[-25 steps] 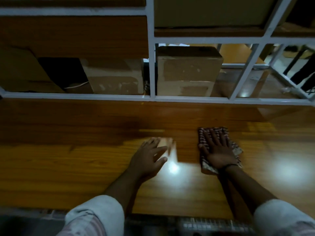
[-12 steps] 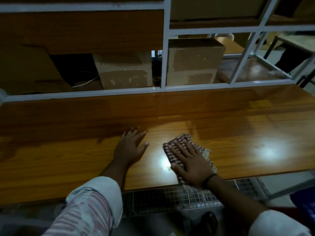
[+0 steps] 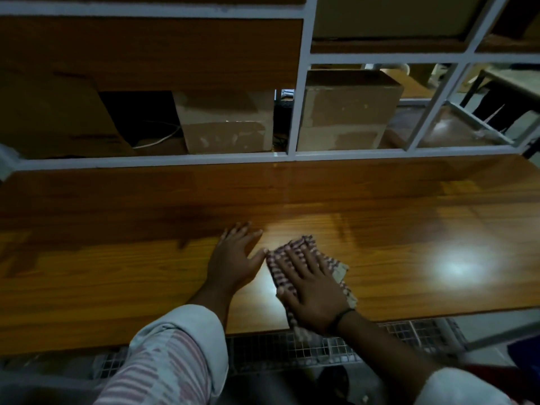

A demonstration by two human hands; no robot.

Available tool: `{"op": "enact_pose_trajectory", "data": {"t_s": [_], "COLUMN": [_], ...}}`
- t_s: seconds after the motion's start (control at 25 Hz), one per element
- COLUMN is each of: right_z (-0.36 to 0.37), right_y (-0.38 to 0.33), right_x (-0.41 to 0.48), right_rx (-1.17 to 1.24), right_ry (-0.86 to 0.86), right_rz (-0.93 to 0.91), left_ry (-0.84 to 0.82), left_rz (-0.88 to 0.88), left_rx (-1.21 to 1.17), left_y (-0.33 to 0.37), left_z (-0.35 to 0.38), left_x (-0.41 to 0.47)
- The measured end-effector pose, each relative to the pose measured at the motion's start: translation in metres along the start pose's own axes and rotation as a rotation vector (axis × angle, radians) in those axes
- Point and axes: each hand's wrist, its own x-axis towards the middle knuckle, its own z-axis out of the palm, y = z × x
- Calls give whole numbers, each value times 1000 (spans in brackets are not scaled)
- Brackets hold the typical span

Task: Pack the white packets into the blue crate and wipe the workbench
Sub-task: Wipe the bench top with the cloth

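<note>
My right hand (image 3: 312, 283) lies flat with spread fingers on a checked red-and-white cloth (image 3: 333, 264), pressing it onto the glossy wooden workbench (image 3: 146, 282) near the front edge. The cloth's lower end hangs over that edge. My left hand (image 3: 235, 260) rests flat on the wood just left of the cloth, its thumb touching the cloth's edge. A sliver of blue, perhaps the crate (image 3: 523, 353), shows at the lower right below the bench. No white packets are in view.
A white metal frame (image 3: 295, 106) rises behind the bench, with cardboard boxes (image 3: 344, 112) and a white cable (image 3: 157, 138) behind it. A wire mesh shelf (image 3: 292, 349) sits under the bench's front edge. Light glares on the wood at the right.
My right hand has slid the cloth leftward and toward the front edge, ending beside my left hand. The left hand stayed flat on the wood. My view shifted back and right.
</note>
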Motion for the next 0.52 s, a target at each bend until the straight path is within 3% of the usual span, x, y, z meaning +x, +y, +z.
{"op": "enact_pose_trajectory", "data": {"t_s": [0.12,0.32,0.44,0.52], "right_z": [-7,-28,-34,-30], "right_y": [33,132,132,108], "right_x": [-4,74,126,145], "right_rx": [-4,11,46,19], "right_ry": [17,25,8,-8], "right_rz": [-68,317,419,323], "left_ry": [6,14,4,0], "left_rz": [-10,-23,-25,-33], "left_rx": [9,-16,0,8], "left_y": [1,8,12,12], "left_z": [1,-3,-5,-6], "left_x": [0,-1,-1,2]}}
